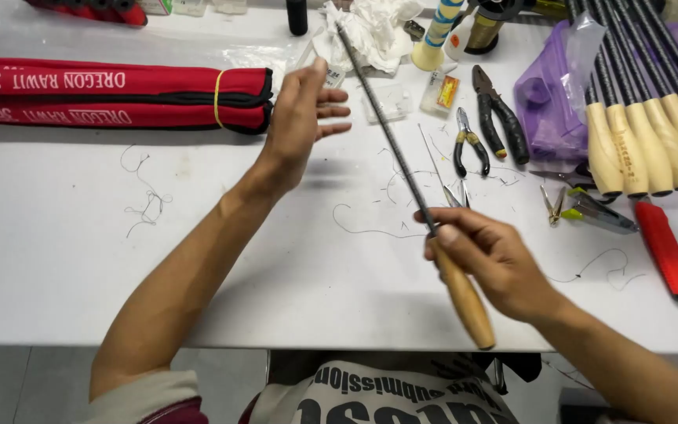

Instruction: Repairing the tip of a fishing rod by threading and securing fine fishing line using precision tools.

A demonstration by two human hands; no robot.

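While the red fabric roll (119, 94) lies along the table's (56, 267) far left edge, bound by a yellow band, bare white surface with a few loose thread scraps (147, 200) spreads below it toward the near edge. The left hand (300, 118) hovers at about eleven o'clock from the right hand, fingers spread wide and holding nothing, just beside the rod's dark shaft. The right hand (492, 263) grips a thin wrapped rod (398, 153) where the shaft meets its wooden handle (464, 294), the handle's butt reaching the near table edge. At two o'clock from that hand lie two pairs of pliers (488, 126), then a bundle of similar wooden-handled rods (645, 102) and a red utility knife (668, 255).
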